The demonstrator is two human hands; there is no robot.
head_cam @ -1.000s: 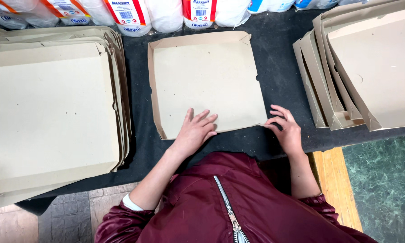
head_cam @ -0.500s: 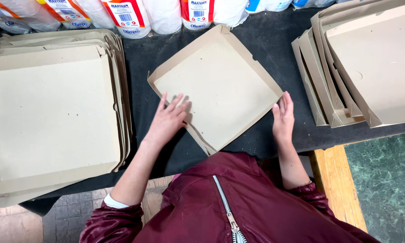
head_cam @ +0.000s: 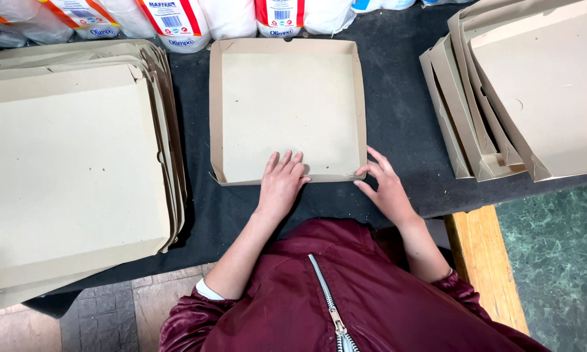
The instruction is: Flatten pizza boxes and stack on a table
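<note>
The black table covering (head_cam: 404, 124) spans the work surface from the 9 o'clock to the 3 o'clock edge of the head view. The largest item on it is the stack of flat cardboard sheets (head_cam: 72, 163) at 9 o'clock, its edges fanned slightly. A second pile, the leaning stack of folded boxes (head_cam: 534, 98), occupies the 2 o'clock area, well apart from the first. Between the two piles, just above centre, lies the open cardboard tray (head_cam: 287, 104), square to the table edge, with its four low walls raised. A row of white plastic bags (head_cam: 228, 16) with red markings stands along the 12 o'clock edge, just beside the tray's far wall. A wooden beam (head_cam: 485, 261) shows at 4 o'clock below the table edge.

The left hand (head_cam: 282, 182) lies flat, fingers extended and close together, palm down on the tray floor across the near wall at 6 o'clock of the tray; it grips nothing. The right hand (head_cam: 384, 186) is half open with fingers curled, fingertips touching the tray's near right corner at 5 o'clock; it presses on the corner without enclosing it.
</note>
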